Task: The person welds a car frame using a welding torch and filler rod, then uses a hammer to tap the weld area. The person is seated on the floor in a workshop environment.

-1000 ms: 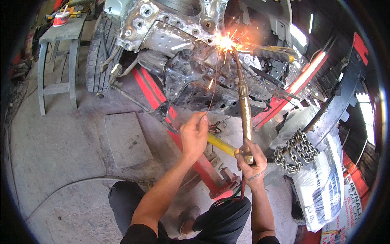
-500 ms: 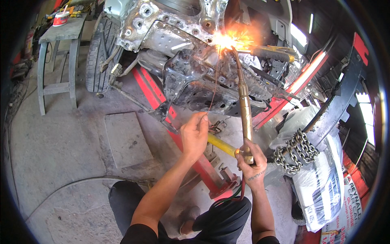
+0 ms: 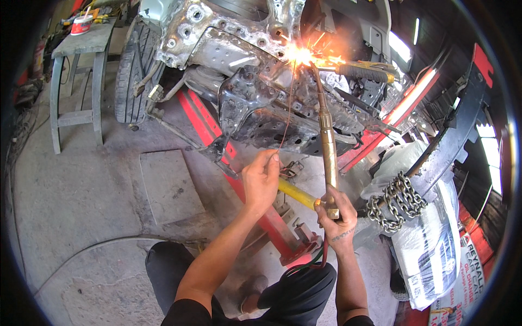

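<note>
Concrete floor [image 3: 103, 179], grey and stained, spreads beneath a worn metal assembly [image 3: 228, 51]. At upper left stands a small bench [image 3: 81, 46]; on its top, toward the far end and near the left edge, sits a red-and-white tub [image 3: 81, 26] with a stick poking up from it. What else the tub holds cannot be made out. At right, white plastic wrapping [image 3: 427, 261] hides most of its contents.

The left hand [image 3: 261, 176] has thumb and forefinger pinched together on a thin rod [image 3: 287, 122], which rises toward the assembly. The right hand [image 3: 337, 214] is curled around the lower end of a brass torch [image 3: 327, 141], some of its fingers hidden behind the grip. The torch's tip is at the assembly's upper right part, just beside bright sparks [image 3: 300, 55]; their glare swallows the rod's far end. A yellow bar [image 3: 296, 193] is partly covered by the left hand, and whether it joins the torch is unclear.

Compared with half a second ago, the orange glow has shrunk, while both hands and the torch look unmoved.
</note>
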Demonstrator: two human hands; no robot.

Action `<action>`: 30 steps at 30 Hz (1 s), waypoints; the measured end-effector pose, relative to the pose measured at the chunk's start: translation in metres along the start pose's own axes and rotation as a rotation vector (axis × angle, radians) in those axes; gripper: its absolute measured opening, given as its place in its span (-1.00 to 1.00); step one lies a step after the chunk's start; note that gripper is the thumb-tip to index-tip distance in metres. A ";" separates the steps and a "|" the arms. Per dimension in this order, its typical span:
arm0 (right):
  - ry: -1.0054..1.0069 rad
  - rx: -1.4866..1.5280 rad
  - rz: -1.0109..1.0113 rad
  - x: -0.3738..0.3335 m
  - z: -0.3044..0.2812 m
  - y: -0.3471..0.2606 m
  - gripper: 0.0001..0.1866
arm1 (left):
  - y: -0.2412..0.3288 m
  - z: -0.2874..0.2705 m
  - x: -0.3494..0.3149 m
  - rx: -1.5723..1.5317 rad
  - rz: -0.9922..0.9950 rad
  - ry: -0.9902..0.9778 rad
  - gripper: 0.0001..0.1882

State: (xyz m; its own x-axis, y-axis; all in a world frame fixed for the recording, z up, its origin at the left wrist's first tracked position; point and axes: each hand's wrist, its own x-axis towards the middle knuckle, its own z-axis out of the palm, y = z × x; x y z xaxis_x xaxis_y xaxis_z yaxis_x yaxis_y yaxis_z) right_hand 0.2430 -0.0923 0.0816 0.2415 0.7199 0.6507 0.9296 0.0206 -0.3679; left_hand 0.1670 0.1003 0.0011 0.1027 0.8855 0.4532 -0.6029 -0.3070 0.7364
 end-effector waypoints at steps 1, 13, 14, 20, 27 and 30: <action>0.003 -0.001 0.001 0.000 0.000 0.001 -0.44 | 0.000 0.000 0.000 0.008 -0.001 -0.002 -0.82; 0.009 -0.027 -0.005 0.000 0.002 0.002 -0.44 | 0.000 0.002 0.002 -0.048 0.053 0.007 -0.84; 0.012 -0.033 -0.014 0.001 0.002 0.002 -0.44 | 0.000 0.001 0.001 -0.046 0.037 0.003 -0.84; 0.009 -0.028 -0.023 0.000 0.002 0.003 -0.44 | -0.007 0.002 0.001 -0.045 0.006 0.003 -0.84; 0.008 -0.051 -0.042 0.001 0.001 0.002 -0.44 | -0.001 0.001 0.001 -0.031 0.003 0.003 -0.82; 0.006 -0.054 -0.039 0.000 0.001 0.003 -0.43 | 0.000 0.002 0.001 -0.032 0.003 0.006 -0.82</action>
State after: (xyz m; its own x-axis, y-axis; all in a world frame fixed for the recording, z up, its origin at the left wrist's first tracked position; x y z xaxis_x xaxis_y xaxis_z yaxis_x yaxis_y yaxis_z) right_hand 0.2453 -0.0914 0.0802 0.2066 0.7148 0.6681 0.9520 0.0107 -0.3059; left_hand 0.1682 0.1007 0.0026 0.0962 0.8869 0.4519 -0.6284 -0.2980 0.7186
